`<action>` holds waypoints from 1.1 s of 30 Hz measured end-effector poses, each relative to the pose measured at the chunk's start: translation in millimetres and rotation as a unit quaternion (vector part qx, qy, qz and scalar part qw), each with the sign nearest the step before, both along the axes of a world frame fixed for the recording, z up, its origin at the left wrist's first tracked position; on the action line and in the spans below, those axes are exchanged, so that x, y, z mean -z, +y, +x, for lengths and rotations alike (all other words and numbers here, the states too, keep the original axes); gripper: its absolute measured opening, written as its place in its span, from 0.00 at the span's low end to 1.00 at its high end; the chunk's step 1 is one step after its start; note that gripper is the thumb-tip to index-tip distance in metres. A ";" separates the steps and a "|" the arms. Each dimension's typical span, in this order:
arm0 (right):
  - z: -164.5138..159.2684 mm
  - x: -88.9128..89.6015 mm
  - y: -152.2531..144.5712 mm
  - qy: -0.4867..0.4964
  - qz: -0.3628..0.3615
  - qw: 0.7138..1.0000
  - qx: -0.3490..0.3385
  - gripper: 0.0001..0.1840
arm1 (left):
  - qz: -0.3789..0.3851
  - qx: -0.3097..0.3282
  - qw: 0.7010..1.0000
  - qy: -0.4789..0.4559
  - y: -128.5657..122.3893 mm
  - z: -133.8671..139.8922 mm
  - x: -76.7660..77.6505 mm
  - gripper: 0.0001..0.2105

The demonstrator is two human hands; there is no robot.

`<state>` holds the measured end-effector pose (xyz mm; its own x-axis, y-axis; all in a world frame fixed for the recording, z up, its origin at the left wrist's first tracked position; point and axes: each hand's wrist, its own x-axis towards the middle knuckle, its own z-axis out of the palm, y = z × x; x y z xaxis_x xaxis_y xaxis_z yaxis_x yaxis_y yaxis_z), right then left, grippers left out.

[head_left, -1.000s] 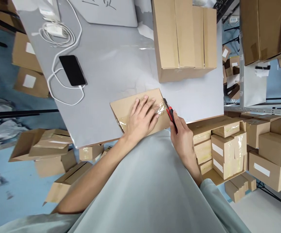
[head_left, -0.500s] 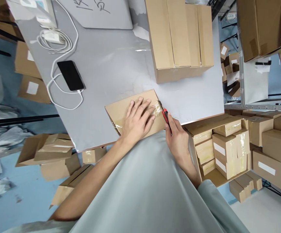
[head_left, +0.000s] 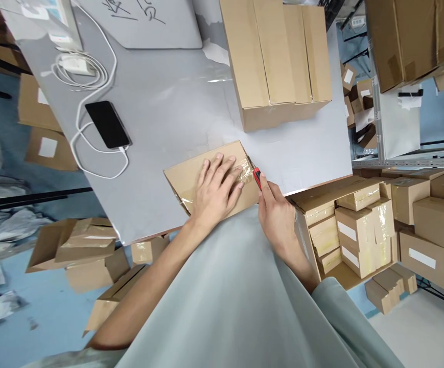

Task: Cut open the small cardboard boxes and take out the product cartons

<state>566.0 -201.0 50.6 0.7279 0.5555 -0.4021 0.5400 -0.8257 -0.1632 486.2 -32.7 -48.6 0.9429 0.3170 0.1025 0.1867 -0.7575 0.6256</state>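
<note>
A small box (head_left: 186,176) lies at the near edge of the table (head_left: 156,117), under the outstretched left grip (head_left: 214,194); the right grip (head_left: 277,215), wrapped around a red knife (head_left: 257,176), is at the box's right end.

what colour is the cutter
Red and black; the cutter shows best in the head view.

At centre, a small box (head_left: 183,171) is showing plain tan under glossy clear tape (head_left: 247,170); the cutter (head_left: 257,175) is flashing red and black. The tabletop (head_left: 164,122) is looking pale grey. Upper left, a phone (head_left: 107,124) is gleaming black, its cable (head_left: 115,62) showing white. Bottom centre, the shirt (head_left: 222,286) is showing solid grey-green.
</note>
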 end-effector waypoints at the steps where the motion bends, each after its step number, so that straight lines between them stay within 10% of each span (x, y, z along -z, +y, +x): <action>1: 0.6 -1.3 1.1 0.002 -0.006 1.000 0.003 0.34 | -0.002 0.002 1.000 0.001 0.2 0.0 -0.1 0.20; 20: 0.3 -71.4 25.0 0.030 -0.172 0.984 -0.030 0.37 | -0.012 0.005 1.000 0.008 -5.0 0.3 -4.9 0.19; 33: -3.4 -56.1 14.7 0.048 -0.142 0.989 -0.016 0.39 | -0.006 0.012 1.000 0.012 -7.0 -1.0 -3.7 0.19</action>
<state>562.6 -186.3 106.7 0.6633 0.4321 -0.6110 0.5594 -0.8286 0.0212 485.2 -39.7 -44.9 0.9522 0.2961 0.0753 0.1845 -0.7538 0.6307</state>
